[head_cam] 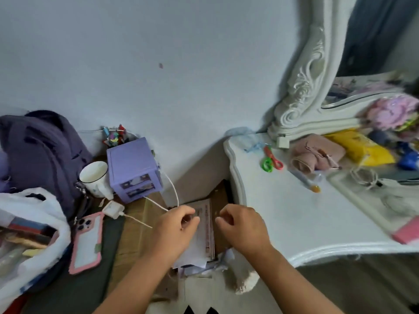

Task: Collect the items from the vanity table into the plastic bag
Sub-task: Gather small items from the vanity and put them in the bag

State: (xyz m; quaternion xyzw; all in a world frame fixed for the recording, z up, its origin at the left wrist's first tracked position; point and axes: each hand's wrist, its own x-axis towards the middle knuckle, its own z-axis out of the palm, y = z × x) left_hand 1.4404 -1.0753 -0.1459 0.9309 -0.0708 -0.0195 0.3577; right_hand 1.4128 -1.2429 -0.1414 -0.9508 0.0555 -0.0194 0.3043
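- Pale blue wall behind; white bench (pixel 283 214) at 3 o'clock w/ ornate mirror frame (pixel 303 87) at 1 o'clock.
- Plastic bag (pixel 34 223) sits at 9 o'clock, mouth open toward the person, already part filled, prob. left gaping so items drop straight in.
- Left hand (pixel 175 230) at 6 o'clock, fingers curled, thumb and forefinger seem to pinch smth thin; too small to name.
- Right hand (pixel 242 227) just beside it, fingers curled likewise; can't tell if it holds anything.
- Both hover over papers (pixel 204 223) in the gap between bench and the low clutter, not over the bench.
- Still on bench: scissors (pixel 272 158), pink pouch (pixel 315 155), yellow pack (pixel 362 147), syringe-like tube (pixel 305 180), coiled cable (pixel 365 176), all around 2–3 o'clock.
- Judgement: collecting only partway; bench items need carrying across to 9 o'clock.
- At 10 o'clock: purple drawer box (pixel 133 168), mug (pixel 95 177), phone (pixel 87 243), charger (pixel 113 208).
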